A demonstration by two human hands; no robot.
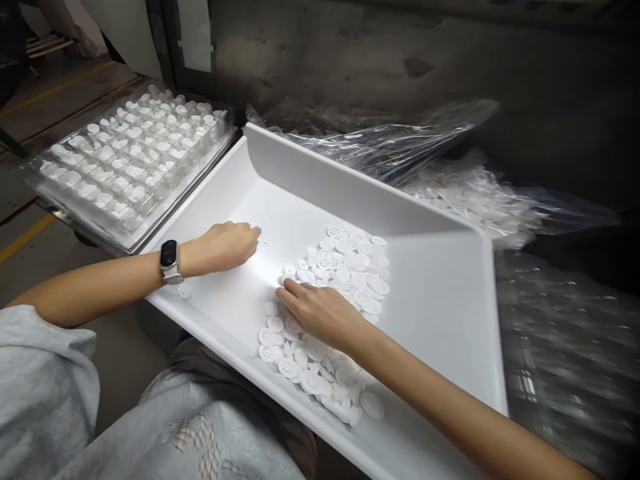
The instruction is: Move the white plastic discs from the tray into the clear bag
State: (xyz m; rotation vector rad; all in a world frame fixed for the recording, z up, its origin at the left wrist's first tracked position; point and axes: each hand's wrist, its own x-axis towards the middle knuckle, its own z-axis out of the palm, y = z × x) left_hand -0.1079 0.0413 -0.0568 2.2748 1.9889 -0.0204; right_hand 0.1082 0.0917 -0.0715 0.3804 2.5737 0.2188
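Note:
Small white plastic discs, some pierced with holes, lie in a loose pile (350, 267) in a white plastic tray (440, 313). More discs form a second heap (310, 373) nearer my body. My left hand (233, 247) is closed in a loose fist over the tray's left part; its fingertips are hidden, so any held thing cannot be seen. At the left edge of the piles, my right hand (320, 310) has its fingers bent together at a white plastic disc (281, 280). A single disc (184, 291) lies below my left wrist.
To the left stands a clear compartment tray (120, 153) filled with white parts, on top of a flat stack. Behind the white tray lies crumpled clear plastic bagging (360, 143), with a bag of white parts (475, 197). Dark, blurred compartment trays (570, 347) are at right.

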